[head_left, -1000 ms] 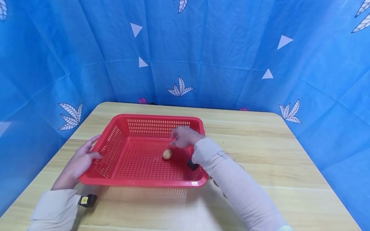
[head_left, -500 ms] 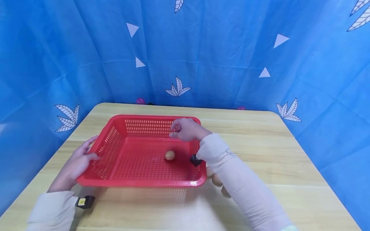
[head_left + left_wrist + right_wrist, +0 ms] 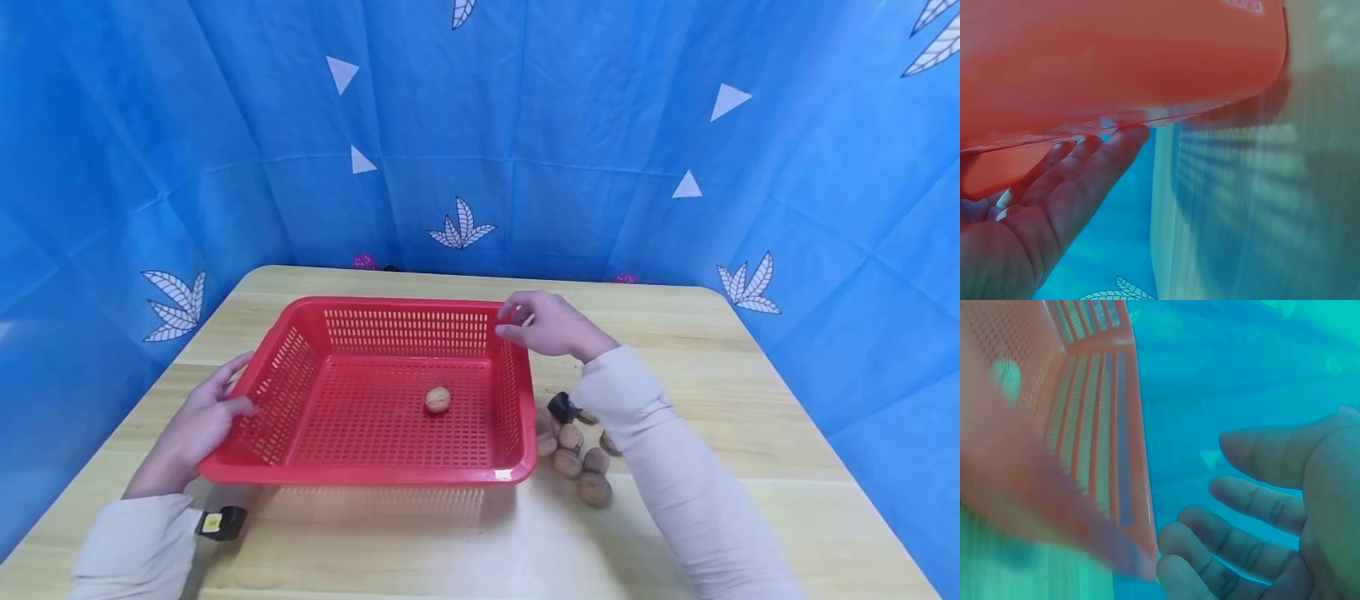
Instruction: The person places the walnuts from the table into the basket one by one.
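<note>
A red plastic basket (image 3: 375,475) with slotted walls stands on the table, and one walnut (image 3: 437,400) lies on its floor. My left hand (image 3: 198,425) holds the basket's left side, thumb over the rim and fingers along the outside; in the left wrist view, those fingers (image 3: 1100,165) touch the basket's wall. Above the basket's far right corner hovers my right hand (image 3: 551,323), its fingers loosely bent. The right wrist view shows nothing between its thumb and fingers. Several walnuts (image 3: 595,489) lie on the table just right of the basket, partly hidden by the right sleeve.
The light wooden table (image 3: 720,400) extends beyond the basket to the right and front. A blue curtain (image 3: 585,125) with leaf and triangle prints surrounds its back and sides. A black wrist camera (image 3: 564,407) hangs below the right wrist, close to the walnuts.
My right hand has risen from inside the basket and moved right to its far right corner. The walnuts beside the basket have come into sight. My left hand stays on the rim.
</note>
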A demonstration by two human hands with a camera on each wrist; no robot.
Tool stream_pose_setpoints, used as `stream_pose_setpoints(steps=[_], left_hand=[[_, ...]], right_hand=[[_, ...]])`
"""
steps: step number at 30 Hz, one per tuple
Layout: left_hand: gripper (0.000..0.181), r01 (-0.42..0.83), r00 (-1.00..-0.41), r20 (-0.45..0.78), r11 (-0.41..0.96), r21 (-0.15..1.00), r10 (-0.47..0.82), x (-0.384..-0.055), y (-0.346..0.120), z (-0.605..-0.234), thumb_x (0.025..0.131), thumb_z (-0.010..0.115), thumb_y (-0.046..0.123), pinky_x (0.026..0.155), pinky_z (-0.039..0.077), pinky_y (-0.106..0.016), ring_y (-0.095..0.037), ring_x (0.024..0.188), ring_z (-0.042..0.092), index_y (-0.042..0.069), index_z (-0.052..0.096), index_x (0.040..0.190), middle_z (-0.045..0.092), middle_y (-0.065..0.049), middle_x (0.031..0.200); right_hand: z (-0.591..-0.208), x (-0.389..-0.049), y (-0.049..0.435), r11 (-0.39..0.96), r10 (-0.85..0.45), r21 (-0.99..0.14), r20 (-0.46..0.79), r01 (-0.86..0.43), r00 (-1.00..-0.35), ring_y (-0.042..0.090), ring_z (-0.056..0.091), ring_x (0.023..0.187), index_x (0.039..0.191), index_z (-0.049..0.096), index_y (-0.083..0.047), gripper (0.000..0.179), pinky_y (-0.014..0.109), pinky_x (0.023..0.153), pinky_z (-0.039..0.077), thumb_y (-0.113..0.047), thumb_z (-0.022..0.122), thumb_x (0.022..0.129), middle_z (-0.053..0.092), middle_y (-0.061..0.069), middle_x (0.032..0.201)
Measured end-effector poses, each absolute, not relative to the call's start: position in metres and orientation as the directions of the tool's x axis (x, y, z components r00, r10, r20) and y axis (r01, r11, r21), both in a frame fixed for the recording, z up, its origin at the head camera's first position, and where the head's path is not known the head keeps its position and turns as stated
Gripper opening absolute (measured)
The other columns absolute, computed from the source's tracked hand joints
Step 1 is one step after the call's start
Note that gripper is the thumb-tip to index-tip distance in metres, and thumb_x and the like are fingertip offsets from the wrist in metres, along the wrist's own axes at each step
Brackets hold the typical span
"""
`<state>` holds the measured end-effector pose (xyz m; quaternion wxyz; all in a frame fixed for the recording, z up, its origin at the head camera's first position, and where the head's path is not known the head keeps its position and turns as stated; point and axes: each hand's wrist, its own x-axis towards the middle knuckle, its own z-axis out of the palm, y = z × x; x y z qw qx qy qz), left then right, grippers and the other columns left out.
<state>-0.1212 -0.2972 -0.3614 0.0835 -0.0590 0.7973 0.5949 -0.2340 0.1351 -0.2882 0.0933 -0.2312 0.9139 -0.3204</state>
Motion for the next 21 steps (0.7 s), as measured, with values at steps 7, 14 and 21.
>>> stream_pose_setpoints(steps=[7, 14, 21], left_hand=[[0.079, -0.191, -0.98, -0.199, 0.276, 0.942, 0.004, -0.121, -0.299, -0.363, 0.098, 0.052, 0.012, 0.078, 0.056, -0.045, -0.015, 0.094, 0.066, 0.024, 0.0, 0.157, 0.032, -0.026, 0.143], [0.081, -0.186, -0.981, -0.194, 0.275, 0.943, -0.001, -0.12, -0.299, -0.363, 0.098, 0.054, 0.014, 0.078, 0.056, -0.046, -0.014, 0.094, 0.066, 0.026, 0.001, 0.157, 0.032, -0.026, 0.143], [0.081, -0.184, -0.981, -0.193, 0.293, 0.938, 0.0, -0.121, -0.298, -0.363, 0.098, 0.054, 0.014, 0.078, 0.057, -0.045, -0.016, 0.094, 0.066, 0.024, 0.0, 0.157, 0.033, -0.026, 0.143]], right_hand=[[-0.295, -0.232, 0.172, 0.704, -0.419, -0.649, -0.051, -0.288, -0.907, 0.02, 0.065, 0.08, 0.112, 0.064, -0.007, 0.027, 0.036, 0.07, 0.054, -0.025, 0.066, 0.091, 0.067, 0.009, 0.096], [-0.31, -0.23, 0.202, 0.735, -0.404, -0.616, -0.065, -0.282, -0.912, 0.022, 0.066, 0.08, 0.114, 0.063, -0.004, 0.03, 0.039, 0.073, 0.054, -0.024, 0.064, 0.092, 0.066, 0.012, 0.099], [-0.33, -0.225, 0.229, 0.77, -0.394, -0.58, -0.103, -0.267, -0.913, 0.02, 0.065, 0.076, 0.115, 0.062, -0.001, 0.032, 0.042, 0.076, 0.052, -0.024, 0.064, 0.093, 0.067, 0.011, 0.096]])
